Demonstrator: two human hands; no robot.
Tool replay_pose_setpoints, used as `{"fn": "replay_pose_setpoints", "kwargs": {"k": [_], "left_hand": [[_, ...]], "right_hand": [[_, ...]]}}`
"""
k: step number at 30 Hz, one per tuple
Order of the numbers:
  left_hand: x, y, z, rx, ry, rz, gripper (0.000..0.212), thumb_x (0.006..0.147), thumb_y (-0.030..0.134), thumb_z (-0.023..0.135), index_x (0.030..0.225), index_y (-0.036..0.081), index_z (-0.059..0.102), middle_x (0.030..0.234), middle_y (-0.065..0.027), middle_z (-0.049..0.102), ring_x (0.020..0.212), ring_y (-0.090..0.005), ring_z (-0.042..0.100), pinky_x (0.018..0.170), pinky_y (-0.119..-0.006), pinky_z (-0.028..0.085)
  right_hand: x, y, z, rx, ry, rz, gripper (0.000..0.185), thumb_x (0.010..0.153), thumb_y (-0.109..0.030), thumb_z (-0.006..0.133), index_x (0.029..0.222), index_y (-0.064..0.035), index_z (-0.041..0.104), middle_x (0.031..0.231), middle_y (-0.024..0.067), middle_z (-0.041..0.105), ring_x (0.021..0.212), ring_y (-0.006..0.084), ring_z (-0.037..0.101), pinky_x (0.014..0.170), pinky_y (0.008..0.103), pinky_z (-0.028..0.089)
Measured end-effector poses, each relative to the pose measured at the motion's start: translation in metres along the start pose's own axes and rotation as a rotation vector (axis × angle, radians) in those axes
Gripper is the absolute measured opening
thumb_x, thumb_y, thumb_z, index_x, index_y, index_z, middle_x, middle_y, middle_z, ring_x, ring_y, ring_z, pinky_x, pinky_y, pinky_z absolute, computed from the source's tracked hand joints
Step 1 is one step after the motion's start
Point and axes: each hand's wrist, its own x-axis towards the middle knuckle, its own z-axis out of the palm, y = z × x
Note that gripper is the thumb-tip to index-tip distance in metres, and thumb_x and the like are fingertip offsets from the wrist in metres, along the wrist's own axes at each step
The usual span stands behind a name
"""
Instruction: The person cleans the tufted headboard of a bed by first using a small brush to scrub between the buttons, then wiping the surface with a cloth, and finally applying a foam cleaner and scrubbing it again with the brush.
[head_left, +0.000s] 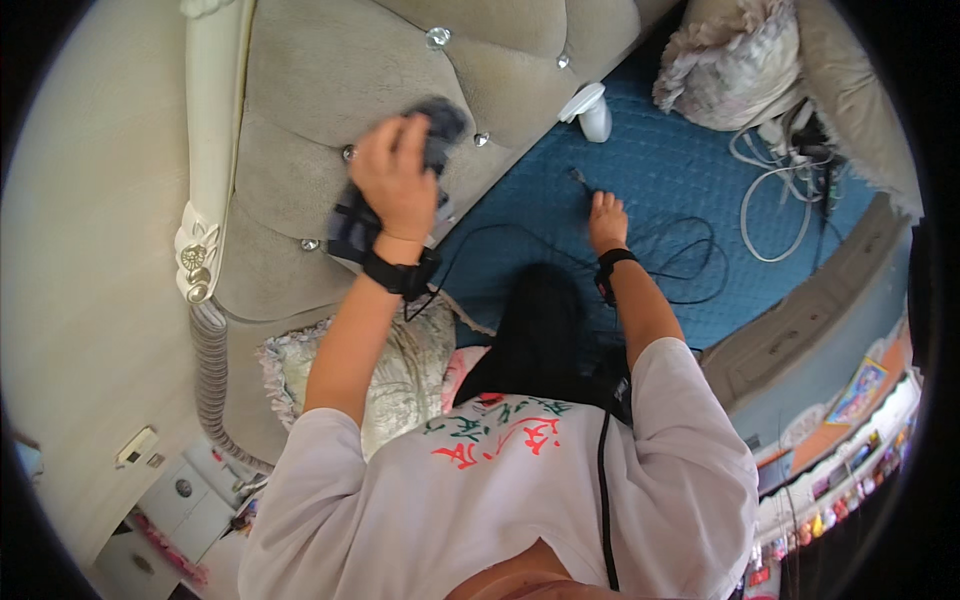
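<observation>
My left hand (394, 180) is pressed over a dark, crumpled cloth (356, 221) against the beige tufted headboard (330, 75); the cloth's upper end is blurred. My right hand (607, 221) is low over the blue quilted bedspread (510, 195), its fingers closed round a thin dark item, perhaps a cable end, whose frayed-looking grey tip (577, 176) points up and left. A thin black cable (697, 225) lies in loops beside that hand. Both wrists wear black bands. Above my right hand, a white plastic device (595, 116) stands near the headboard's edge.
Crystal buttons (438, 37) stud the headboard, and a cream carved frame (214, 112) runs along its left. A ruffled pillow (735, 67) and tangled white cords (776, 187) are at the upper right. Another ruffled pillow (405, 375) lies beside my left arm. The bed's padded edge (810, 300) curves along the right.
</observation>
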Motion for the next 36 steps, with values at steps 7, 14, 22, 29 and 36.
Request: {"fn": "replay_pose_setpoints", "kwargs": {"k": [7, 14, 22, 29, 36], "left_hand": [[-0.037, 0.028, 0.030, 0.100, -0.035, 0.197, 0.037, 0.069, 0.002, 0.056, 0.101, 0.017, 0.067, 0.099, 0.0006, 0.058, 0.095, -0.0232, 0.054, 0.077, -0.038, 0.042], [-0.084, 0.016, -0.030, -0.001, -0.425, 0.091, 0.042, 0.063, 0.005, 0.066, 0.105, 0.011, 0.064, 0.097, -0.0082, 0.057, 0.094, -0.0294, 0.053, 0.081, -0.040, 0.041], [-0.067, 0.012, 0.021, 0.381, 0.137, -0.219, 0.053, 0.078, 0.019, 0.071, 0.124, 0.005, 0.049, 0.100, -0.0166, 0.049, 0.094, -0.0350, 0.045, 0.082, -0.046, 0.035], [-0.073, 0.022, 0.059, 0.409, 0.294, -0.198, 0.049, 0.076, 0.009, 0.066, 0.120, 0.000, 0.046, 0.107, -0.0185, 0.048, 0.099, -0.0391, 0.042, 0.084, -0.049, 0.033], [-0.088, 0.020, 0.071, 0.339, 0.224, -0.106, 0.048, 0.073, 0.005, 0.062, 0.119, 0.001, 0.048, 0.106, -0.0179, 0.044, 0.100, -0.0366, 0.040, 0.087, -0.047, 0.031]], "right_hand": [[-0.029, 0.025, 0.030, 0.323, -0.007, -0.104, 0.018, 0.089, -0.013, 0.050, 0.103, -0.0017, 0.052, 0.097, 0.0159, 0.059, 0.091, 0.0343, 0.062, 0.074, 0.0409, 0.053], [-0.048, 0.063, -0.026, 0.548, 0.033, 0.064, 0.022, 0.093, -0.021, 0.046, 0.096, -0.0018, 0.057, 0.084, 0.0235, 0.065, 0.077, 0.0414, 0.063, 0.069, 0.0496, 0.051], [-0.066, 0.042, -0.033, 0.848, 0.051, -0.035, 0.020, 0.090, -0.018, 0.050, 0.093, -0.0007, 0.060, 0.082, 0.0265, 0.063, 0.078, 0.0424, 0.062, 0.069, 0.0484, 0.051], [-0.084, 0.024, 0.006, 1.058, -0.045, -0.060, 0.020, 0.090, -0.018, 0.053, 0.091, 0.0005, 0.060, 0.077, 0.0269, 0.062, 0.072, 0.0431, 0.061, 0.065, 0.0475, 0.050], [-0.052, 0.012, 0.024, 1.207, -0.035, -0.079, 0.018, 0.089, -0.014, 0.055, 0.095, 0.0004, 0.062, 0.082, 0.0256, 0.063, 0.076, 0.0416, 0.062, 0.068, 0.0457, 0.050]]}}
